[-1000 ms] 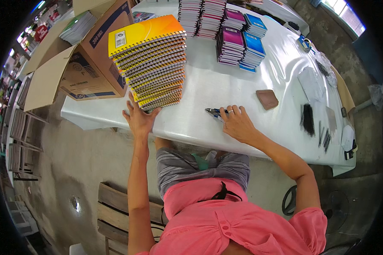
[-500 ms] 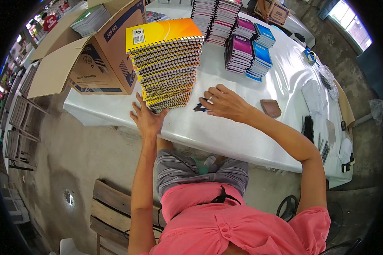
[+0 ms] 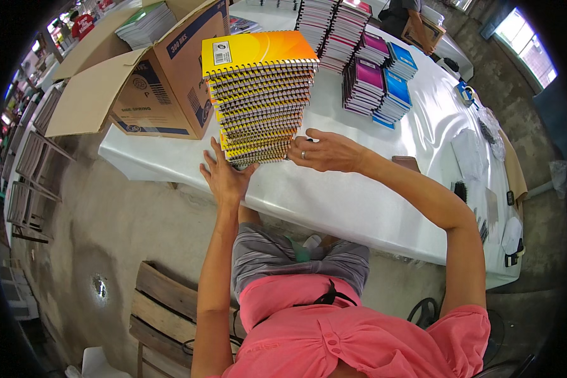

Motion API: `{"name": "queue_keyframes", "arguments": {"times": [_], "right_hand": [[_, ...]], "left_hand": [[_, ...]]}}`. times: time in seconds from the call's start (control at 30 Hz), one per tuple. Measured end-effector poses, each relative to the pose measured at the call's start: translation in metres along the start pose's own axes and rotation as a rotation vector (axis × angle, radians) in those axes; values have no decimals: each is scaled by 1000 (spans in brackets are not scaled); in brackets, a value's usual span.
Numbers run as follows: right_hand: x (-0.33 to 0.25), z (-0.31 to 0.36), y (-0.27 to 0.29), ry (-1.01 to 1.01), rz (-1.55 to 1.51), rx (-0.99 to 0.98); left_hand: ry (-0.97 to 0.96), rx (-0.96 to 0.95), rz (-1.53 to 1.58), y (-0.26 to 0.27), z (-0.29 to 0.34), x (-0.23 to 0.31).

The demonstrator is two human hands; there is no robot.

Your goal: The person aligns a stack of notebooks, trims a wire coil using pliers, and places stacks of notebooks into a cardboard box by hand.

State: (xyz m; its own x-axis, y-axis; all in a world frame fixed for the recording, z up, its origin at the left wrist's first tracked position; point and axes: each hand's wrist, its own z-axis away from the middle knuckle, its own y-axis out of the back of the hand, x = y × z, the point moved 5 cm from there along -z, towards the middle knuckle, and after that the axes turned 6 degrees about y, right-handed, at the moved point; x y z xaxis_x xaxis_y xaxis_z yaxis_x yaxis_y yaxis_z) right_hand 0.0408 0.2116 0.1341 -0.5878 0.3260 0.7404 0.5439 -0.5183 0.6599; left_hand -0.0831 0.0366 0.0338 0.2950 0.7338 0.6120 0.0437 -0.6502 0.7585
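Note:
A tall stack of yellow-orange spiral notebooks (image 3: 258,94) stands near the front edge of the white table, its black coil bindings facing me. My left hand (image 3: 228,178) rests against the lower left of the stack with fingers spread. At the stack's lower right, my right hand (image 3: 326,152), with a ring on one finger, is closed on a small dark tool, now mostly hidden by the fingers. I cannot tell whether that tool touches the coils.
An open cardboard box (image 3: 160,94) with notebooks inside stands left of the stack. Purple notebooks (image 3: 364,82) and blue notebooks (image 3: 397,88) are piled behind to the right. A brown wallet-like item (image 3: 406,163) lies on the table (image 3: 359,208). Another person's arm (image 3: 417,31) holds a carton far back.
My right hand has moved left to the lower right of the stack, and the dark tool has gone largely out of sight behind its fingers. My left hand stays at the stack's base.

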Motion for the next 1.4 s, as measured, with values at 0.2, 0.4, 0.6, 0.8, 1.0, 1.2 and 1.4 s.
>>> {"name": "queue_keyframes", "arguments": {"times": [0.2,0.4,0.6,0.8,1.0,1.2,1.4], "right_hand": [[-5,-1,2,-35,15,97],[-4,-3,6,-40,28,138],[-7,-12,10,42,39,30],[-22,-49,10,-11,93,-83],[-29,-93,37,-109,54,-240],[-32,-102,45,-126,-29,-368],[-36,-97,35,-94,109,-513]], "left_hand": [[-14,10,-4,-1,0,0],[-17,4,-7,0,0,0],[-23,1,10,1,1,3],[-31,18,10,0,0,2],[-42,52,13,0,1,-3],[-28,30,36,4,4,1],[6,9,83,6,3,1]]}}
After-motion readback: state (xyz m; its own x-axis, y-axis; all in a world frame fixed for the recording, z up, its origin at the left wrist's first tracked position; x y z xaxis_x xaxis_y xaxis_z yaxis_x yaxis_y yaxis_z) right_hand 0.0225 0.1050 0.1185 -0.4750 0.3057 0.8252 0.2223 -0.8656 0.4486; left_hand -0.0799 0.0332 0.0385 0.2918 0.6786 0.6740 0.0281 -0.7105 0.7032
